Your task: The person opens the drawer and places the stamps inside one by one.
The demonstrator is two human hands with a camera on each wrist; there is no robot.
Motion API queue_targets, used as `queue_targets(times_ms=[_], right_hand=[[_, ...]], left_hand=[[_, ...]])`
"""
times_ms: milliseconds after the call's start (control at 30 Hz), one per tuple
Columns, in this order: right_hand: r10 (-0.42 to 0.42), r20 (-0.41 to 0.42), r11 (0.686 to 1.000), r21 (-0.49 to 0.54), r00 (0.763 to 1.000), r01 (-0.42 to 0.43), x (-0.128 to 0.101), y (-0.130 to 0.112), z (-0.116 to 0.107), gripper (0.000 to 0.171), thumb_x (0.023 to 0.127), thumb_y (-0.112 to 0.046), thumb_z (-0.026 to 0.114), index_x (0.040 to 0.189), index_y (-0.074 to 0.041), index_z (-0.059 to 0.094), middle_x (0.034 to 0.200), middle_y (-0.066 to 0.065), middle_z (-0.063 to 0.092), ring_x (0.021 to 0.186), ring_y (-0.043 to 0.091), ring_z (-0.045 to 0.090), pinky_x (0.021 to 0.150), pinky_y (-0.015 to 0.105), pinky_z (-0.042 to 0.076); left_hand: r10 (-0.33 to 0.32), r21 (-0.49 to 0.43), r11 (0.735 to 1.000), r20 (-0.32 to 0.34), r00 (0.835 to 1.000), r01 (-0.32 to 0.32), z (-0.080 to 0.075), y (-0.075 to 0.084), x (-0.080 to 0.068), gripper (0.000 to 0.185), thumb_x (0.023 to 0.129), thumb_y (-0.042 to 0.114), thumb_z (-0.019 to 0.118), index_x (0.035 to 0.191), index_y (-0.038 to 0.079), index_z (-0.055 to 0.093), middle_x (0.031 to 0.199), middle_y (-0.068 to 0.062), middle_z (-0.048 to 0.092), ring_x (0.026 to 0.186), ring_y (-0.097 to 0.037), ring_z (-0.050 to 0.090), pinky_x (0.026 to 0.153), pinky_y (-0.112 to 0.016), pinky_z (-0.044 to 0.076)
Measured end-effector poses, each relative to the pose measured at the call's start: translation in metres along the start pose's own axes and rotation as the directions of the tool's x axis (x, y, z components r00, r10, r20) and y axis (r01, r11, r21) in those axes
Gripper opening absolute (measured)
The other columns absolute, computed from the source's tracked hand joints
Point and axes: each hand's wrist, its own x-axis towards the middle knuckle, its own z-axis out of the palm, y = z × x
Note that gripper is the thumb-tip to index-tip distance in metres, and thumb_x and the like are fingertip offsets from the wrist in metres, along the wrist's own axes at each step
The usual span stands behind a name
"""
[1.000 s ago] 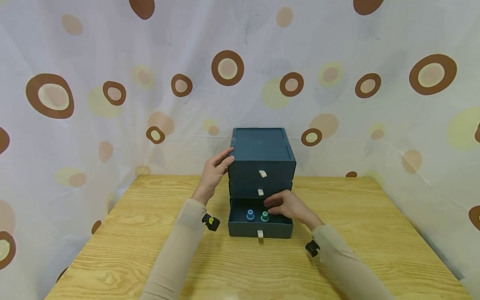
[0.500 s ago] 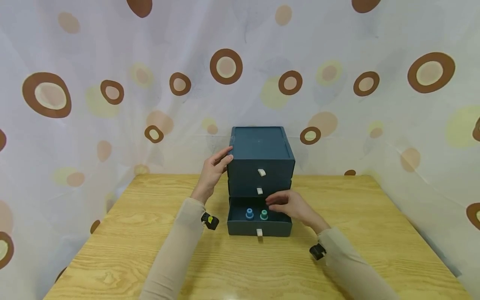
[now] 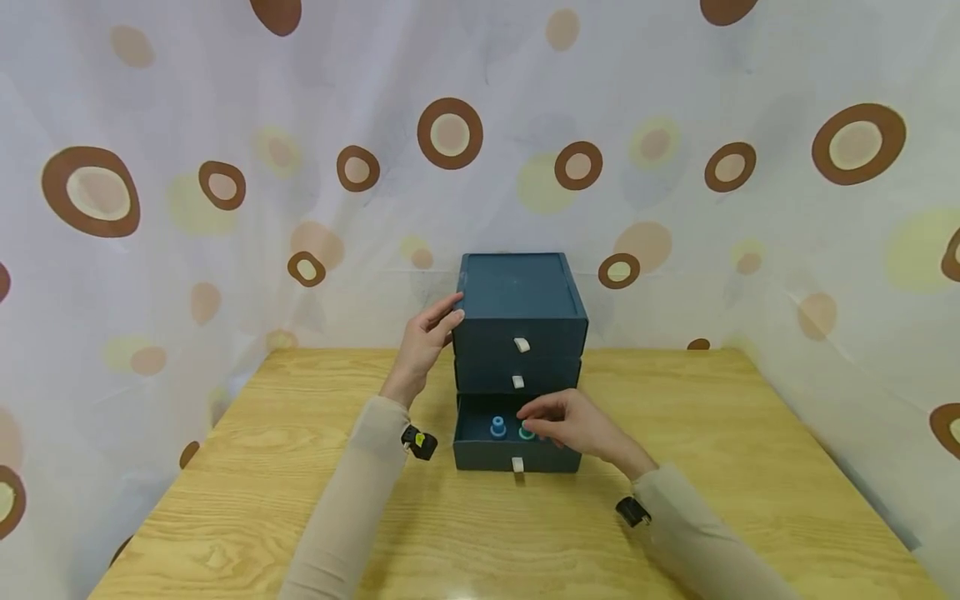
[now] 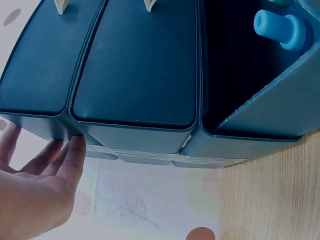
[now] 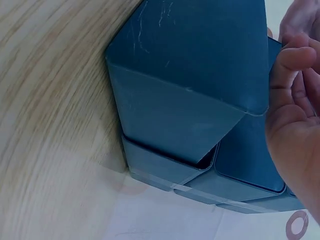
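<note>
A dark blue cabinet (image 3: 517, 285) has its bottom drawer (image 3: 480, 456) pulled out. Inside the drawer stand a small light-blue stepped peg (image 3: 498, 427) and, to its right, a green one (image 3: 527, 434). My left hand (image 3: 422, 346) rests its extended fingers against the cabinet's left side; in the left wrist view, the fingertips touch that wall beside the top drawer. My right hand (image 3: 581, 422) reaches over the drawer with bent fingers, thumb and fingertips right at the green peg and partly covering it. I cannot tell whether they pinch it. The right wrist view hides the fingertips.
Two shut drawers with white pull tabs (image 3: 522, 345) sit above the pulled-out one. The cabinet stands near the back of a wooden table (image 3: 465, 533), before a white curtain (image 3: 375, 250) patterned with circles.
My right hand first drew back slightly from the drawer, then came down and left onto the green peg, now partly covered. My left hand has stayed against the cabinet.
</note>
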Motion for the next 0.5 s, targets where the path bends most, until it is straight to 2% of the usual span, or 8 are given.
queue_targets(times_ms=[200,333,500], right_hand=[[0.027,0.051,1.000,0.006,0.998,-0.028,-0.0054,-0.0008,0.0046,0.028,0.096,-0.026,0.065,0.110,-0.004,0.073,0.071,0.004,0.067,0.045,0.014,0.050,0.043,0.028,0.046],[0.031,0.075,1.000,0.001,0.997,-0.031,-0.0069,-0.0017,0.0060,0.023,0.095,-0.025,0.065,0.105,-0.006,0.075,0.073,0.004,0.070,0.046,0.016,0.054,0.044,0.037,0.051],[0.032,0.125,0.999,0.005,0.992,-0.033,-0.0090,-0.0027,0.0080,0.021,0.096,-0.021,0.064,0.104,-0.006,0.076,0.085,0.006,0.073,0.064,0.019,0.069,0.055,0.048,0.057]], left_hand=[[-0.005,0.003,1.000,0.005,1.000,0.005,0.0007,-0.0008,-0.0018,0.044,0.099,0.035,0.059,0.142,0.027,0.053,0.154,0.004,0.041,0.140,-0.021,0.041,0.114,-0.048,0.036],[0.009,0.007,1.000,0.002,1.000,-0.009,0.0007,-0.0010,-0.0007,0.044,0.099,0.036,0.058,0.142,0.027,0.054,0.153,0.004,0.041,0.139,-0.020,0.042,0.114,-0.047,0.037],[0.013,0.004,1.000,0.003,1.000,-0.014,-0.0001,-0.0003,0.0004,0.044,0.099,0.035,0.059,0.142,0.026,0.054,0.153,0.003,0.041,0.139,-0.020,0.042,0.113,-0.047,0.037]])
